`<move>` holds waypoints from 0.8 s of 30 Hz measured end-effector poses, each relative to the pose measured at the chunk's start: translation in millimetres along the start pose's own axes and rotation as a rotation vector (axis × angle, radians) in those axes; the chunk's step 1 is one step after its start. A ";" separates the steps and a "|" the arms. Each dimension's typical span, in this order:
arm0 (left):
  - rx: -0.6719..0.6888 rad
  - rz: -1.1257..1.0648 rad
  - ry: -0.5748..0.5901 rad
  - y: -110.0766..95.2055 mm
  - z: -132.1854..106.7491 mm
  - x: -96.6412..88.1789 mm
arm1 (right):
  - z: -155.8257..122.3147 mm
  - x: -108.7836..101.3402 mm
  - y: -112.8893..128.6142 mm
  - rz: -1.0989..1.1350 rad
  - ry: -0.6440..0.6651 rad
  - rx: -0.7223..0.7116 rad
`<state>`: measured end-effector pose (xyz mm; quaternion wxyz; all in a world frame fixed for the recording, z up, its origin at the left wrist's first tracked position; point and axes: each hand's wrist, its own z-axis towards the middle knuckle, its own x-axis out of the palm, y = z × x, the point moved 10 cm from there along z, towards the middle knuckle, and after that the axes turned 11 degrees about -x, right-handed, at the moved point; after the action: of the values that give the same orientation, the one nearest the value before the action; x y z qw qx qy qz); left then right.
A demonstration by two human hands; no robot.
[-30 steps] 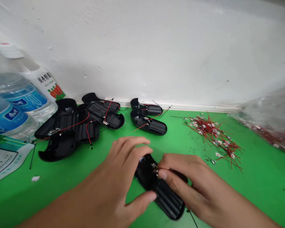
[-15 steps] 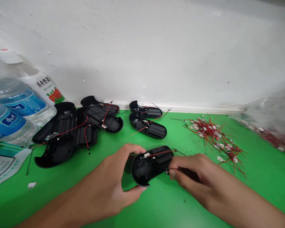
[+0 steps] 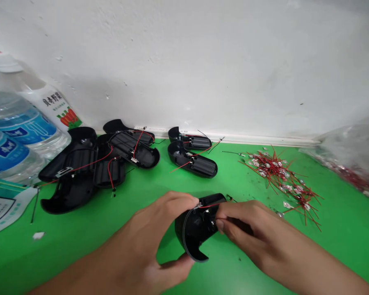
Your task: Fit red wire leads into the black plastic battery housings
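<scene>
My left hand point(image 3: 160, 237) is closed on a black plastic housing point(image 3: 192, 233), thumb below and fingers on the far rim of its curved end. The housing is tilted, with its hollow side facing me. A white connector and a red wire point(image 3: 209, 205) lie along its far edge. At the near side of the battery compartment, my right hand point(image 3: 249, 229) pinches a small metal piece point(image 3: 213, 222) between thumb and forefinger. Most of that piece is hidden by the fingertips and the housing.
Several similar black housings with wires point(image 3: 80, 164) are heaped at left, and two more point(image 3: 199, 164) lie near the wall. Red wires with metal tabs point(image 3: 276, 170) form a pile at right, beside a clear plastic bag point(image 3: 353, 155). Water bottles point(image 3: 24, 131) stand at far left.
The housing has tilted, its curved end turning towards me and slightly right. My right fingertips have brought the small metal piece from outside the near edge into the housing.
</scene>
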<state>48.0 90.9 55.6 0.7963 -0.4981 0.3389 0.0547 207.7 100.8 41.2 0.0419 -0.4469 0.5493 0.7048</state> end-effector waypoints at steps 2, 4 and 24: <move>0.031 0.014 -0.019 -4.0 -0.9 -2.0 | 0.9 -2.3 3.9 -0.022 -0.022 -0.012; 0.063 0.046 -0.057 -8.6 -2.4 -4.5 | 1.2 -2.6 8.5 -0.041 -0.024 -0.028; 0.087 0.052 -0.127 -18.3 -8.7 -2.9 | 8.2 2.6 40.2 -0.495 0.074 -0.247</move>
<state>49.3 75.2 68.8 0.8353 -0.4497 0.3027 0.0920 179.3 90.5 69.0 0.1378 -0.5948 0.3344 0.7179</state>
